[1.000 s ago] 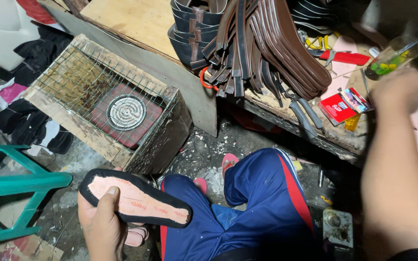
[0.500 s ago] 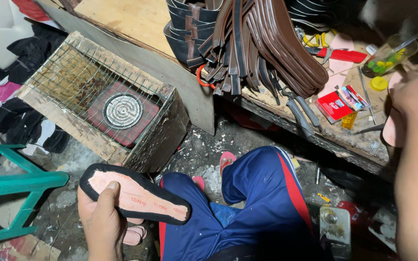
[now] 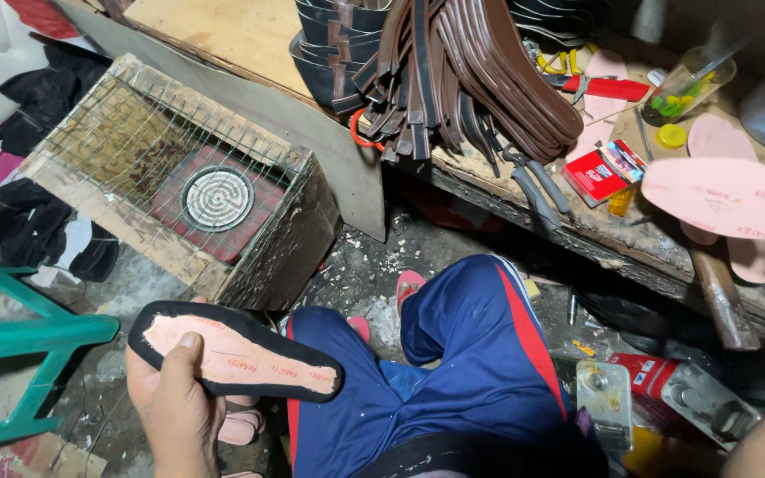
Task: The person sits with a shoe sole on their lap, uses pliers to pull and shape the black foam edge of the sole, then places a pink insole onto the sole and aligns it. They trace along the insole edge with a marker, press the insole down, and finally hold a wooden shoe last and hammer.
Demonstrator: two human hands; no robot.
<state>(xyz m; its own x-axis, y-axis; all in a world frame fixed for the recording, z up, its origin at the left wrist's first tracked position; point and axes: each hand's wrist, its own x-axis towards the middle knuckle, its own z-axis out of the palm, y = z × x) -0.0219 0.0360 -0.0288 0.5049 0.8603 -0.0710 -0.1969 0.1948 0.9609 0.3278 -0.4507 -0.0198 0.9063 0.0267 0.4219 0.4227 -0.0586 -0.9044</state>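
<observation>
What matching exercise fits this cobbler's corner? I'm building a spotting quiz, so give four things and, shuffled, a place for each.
Things:
1. black-edged shoe sole with pink insole
2. loose pink insole
3. round coil heater
4. bundle of brown leather straps

Places:
A. inside the wire-topped wooden box
B. heaped on the wooden workbench
C. gripped in the left hand
D. raised at the right, above the bench edge

Pairs: 1-C, 2-D, 3-A, 4-B

Dim workshop scene, lit unevenly from above.

Light is falling brightest on the wooden bench top [image 3: 223,31] and the pink insole [image 3: 728,199], whose edges are smearing with motion blur. The floor under the bench is sinking into deep shadow. Frame corners are darkening and bending slightly.
</observation>
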